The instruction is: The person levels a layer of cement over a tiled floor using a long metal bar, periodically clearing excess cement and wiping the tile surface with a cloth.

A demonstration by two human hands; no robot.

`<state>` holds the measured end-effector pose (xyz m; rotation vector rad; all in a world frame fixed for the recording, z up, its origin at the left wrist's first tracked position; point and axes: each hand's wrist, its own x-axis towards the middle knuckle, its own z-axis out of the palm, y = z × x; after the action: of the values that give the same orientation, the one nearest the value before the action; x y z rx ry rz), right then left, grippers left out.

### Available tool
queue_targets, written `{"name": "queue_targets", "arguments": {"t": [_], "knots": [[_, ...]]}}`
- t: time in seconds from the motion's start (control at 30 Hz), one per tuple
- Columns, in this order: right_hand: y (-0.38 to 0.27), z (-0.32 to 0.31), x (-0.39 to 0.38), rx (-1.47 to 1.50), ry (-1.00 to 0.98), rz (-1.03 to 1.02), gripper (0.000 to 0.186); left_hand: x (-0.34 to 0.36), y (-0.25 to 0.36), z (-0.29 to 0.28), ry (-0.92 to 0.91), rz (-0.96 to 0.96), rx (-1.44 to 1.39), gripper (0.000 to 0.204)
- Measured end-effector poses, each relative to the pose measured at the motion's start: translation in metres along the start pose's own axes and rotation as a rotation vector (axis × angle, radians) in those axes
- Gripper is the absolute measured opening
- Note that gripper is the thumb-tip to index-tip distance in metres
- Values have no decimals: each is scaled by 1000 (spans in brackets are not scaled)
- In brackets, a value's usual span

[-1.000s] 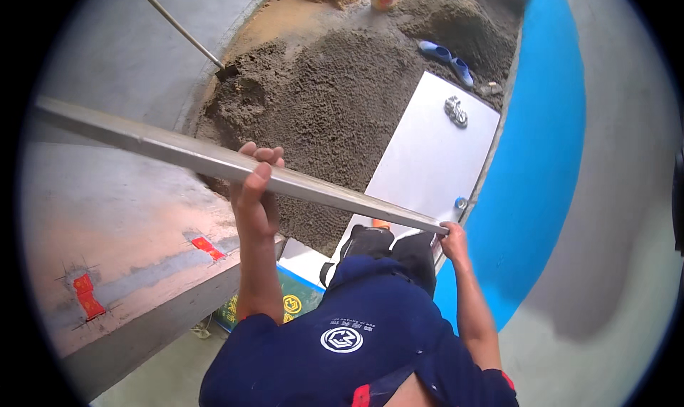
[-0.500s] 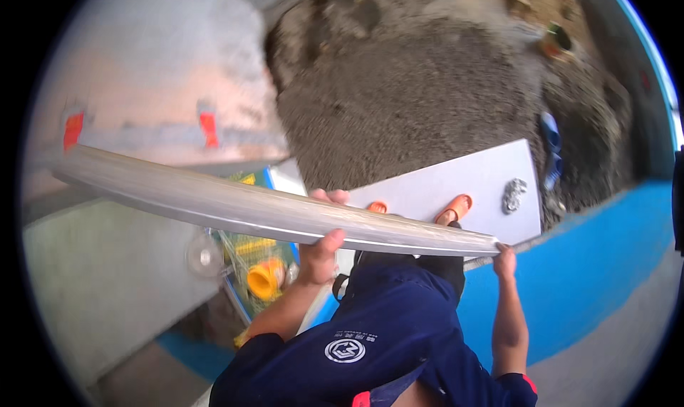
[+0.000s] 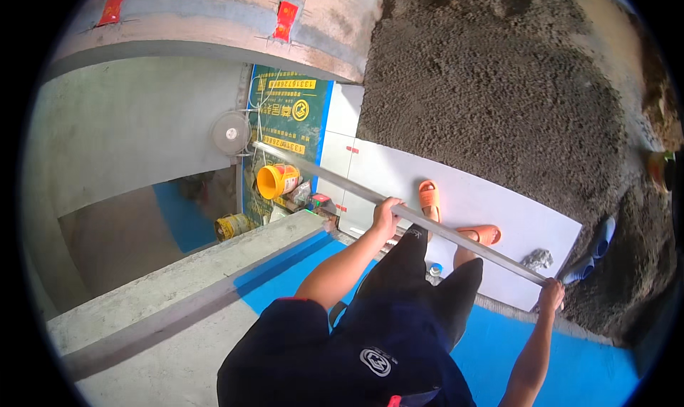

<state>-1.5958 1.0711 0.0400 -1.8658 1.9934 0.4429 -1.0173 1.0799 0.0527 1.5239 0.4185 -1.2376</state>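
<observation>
I hold a long silver metal straightedge (image 3: 320,175) diagonally over my legs and the large white tile (image 3: 385,165). My left hand (image 3: 387,218) is closed round it near its middle; my right hand (image 3: 552,296) grips its lower right end. The bar's far end overlaps the green protective sheet at the left. My feet in orange slippers (image 3: 486,234) are on the tile. Crumpled clear plastic (image 3: 538,259) lies on the tile near the bar's right part, and a small blue-capped container (image 3: 435,269) is by my legs.
Grey mortar (image 3: 484,86) borders the tile, with blue shoes (image 3: 602,237) on it. A pink ledge (image 3: 199,22) runs along the top. Yellow buckets (image 3: 278,180), a fan (image 3: 231,133) and the green sheet (image 3: 288,100) are left; a concrete curb (image 3: 142,296) and blue coating (image 3: 570,357) are near me.
My view has turned, bringing the fan, buckets and green sheet fully into sight. The straightedge has moved lower toward the tile and tilts down more steeply to the right, still in both hands.
</observation>
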Motion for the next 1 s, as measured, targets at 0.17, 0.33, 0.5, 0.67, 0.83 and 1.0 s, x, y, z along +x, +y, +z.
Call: {"name": "queue_targets", "arguments": {"t": [0.17,0.33,0.5,0.67,0.83,1.0], "knots": [[-62,38,57,39,-251,79,24,149,-8,-27,-16,-114,13,16],[-82,147,110,123,-348,118,24,272,-40,-55,15,-133,158,25],[-79,265,167,-16,-308,99,30,375,-89,-67,40,-228,253,25],[-94,353,226,-12,-379,-71,23,454,-117,-92,79,-191,279,36],[-56,438,238,232,-179,-349,33,503,-142,-82,132,-46,346,40],[-90,476,256,329,-194,-501,39,529,-145,-153,370,272,856,51]]}}
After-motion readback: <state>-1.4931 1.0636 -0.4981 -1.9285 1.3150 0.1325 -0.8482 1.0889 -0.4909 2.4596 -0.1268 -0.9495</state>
